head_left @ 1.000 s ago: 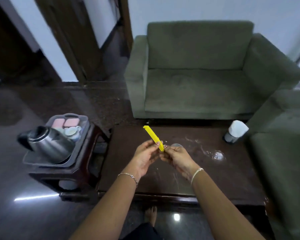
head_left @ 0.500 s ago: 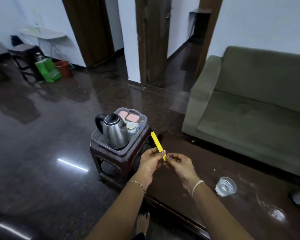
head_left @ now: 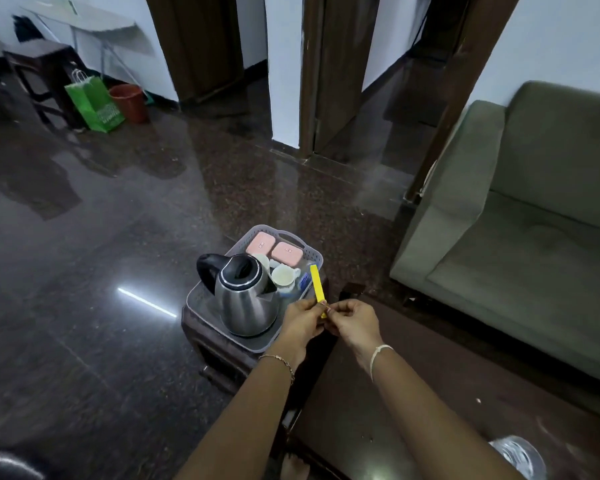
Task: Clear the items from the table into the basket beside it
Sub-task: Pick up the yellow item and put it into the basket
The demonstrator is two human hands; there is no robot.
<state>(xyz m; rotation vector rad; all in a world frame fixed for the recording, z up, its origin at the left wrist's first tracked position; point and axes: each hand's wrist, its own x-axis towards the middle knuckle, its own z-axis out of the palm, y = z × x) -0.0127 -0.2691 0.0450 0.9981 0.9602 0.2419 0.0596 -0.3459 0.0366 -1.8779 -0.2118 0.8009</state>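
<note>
Far left, background: a green paper bag (head_left: pixel 95 102) stands on the floor just beside a red-brown bucket (head_left: pixel 129 102); both are well apart from the work area.
Basket: a grey perforated basket (head_left: pixel 315 255) sits on a dark wooden side stand (head_left: pixel 219 351), beside the left end of the table.
Basket contents: a steel kettle (head_left: pixel 246 295) with a black handle occupies the near half; two pink boxes (head_left: pixel 273 248) lie side by side at the far end; a white cup (head_left: pixel 284 276) stands between the kettle and the boxes.
Left hand (head_left: pixel 300 322): fingers closed in a pinch on the lower part of the yellow strip (head_left: pixel 317 288); a thin chain bracelet sits on the wrist.
Yellow strip: held in the air, near upright and tilted slightly left, its upper end in front of the basket's right rim. It touches neither the basket nor the table.
Right hand (head_left: pixel 354 325): fingertips closed on the strip's lower end, touching the left hand's fingertips; a white band sits on the wrist.
Table: the dark wooden table (head_left: pixel 413 386) lies below the right forearm.
Glass: a clear glass (head_left: pixel 518 457) rests on the table at the lower right edge of the view, partly cut off.
Right side: a green sofa (head_left: pixel 534 216) stands beyond the table.
</note>
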